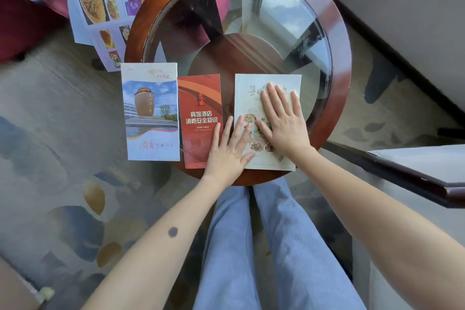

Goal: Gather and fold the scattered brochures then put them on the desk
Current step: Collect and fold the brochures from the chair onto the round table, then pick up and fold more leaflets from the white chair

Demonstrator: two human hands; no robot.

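The right hand (pixel 281 121) is lying flat, fingers straight and spread, pressing down on the pale food brochure (pixel 274 161) and grasping nothing. The left hand (pixel 227 151) is likewise released and flat, its palm bridging the lower corner of the red fire-safety brochure (pixel 198 113) and its fingertips reaching onto the pale one's left edge. Both hands appear to be smoothing the fold and squaring this brochure against its neighbour. To do that well, the person should be pressing from the spine outward with even weight, keeping the sheet from sliding on the glass, and holding its bottom edge in line with the red one. All three folded brochures are sitting at the near edge of the round glass-topped bench (pixel 337 33): the pale one toward the near right, the red one at the near middle, and the blue-and-white jar brochure (pixel 151 111) at the near left, overhanging the wooden rim, so it looks likely to tip if nudged. Beyond the bench's far left edge, open menu sheets (pixel 105 12) with food photographs are lying spread and unfolded, partly overlapping one another, so the gathering seems only partly done. Below the bench's near edge the person's jeans (pixel 264 246) are showing, and a patterned carpet (pixel 50 108) is running under it all.
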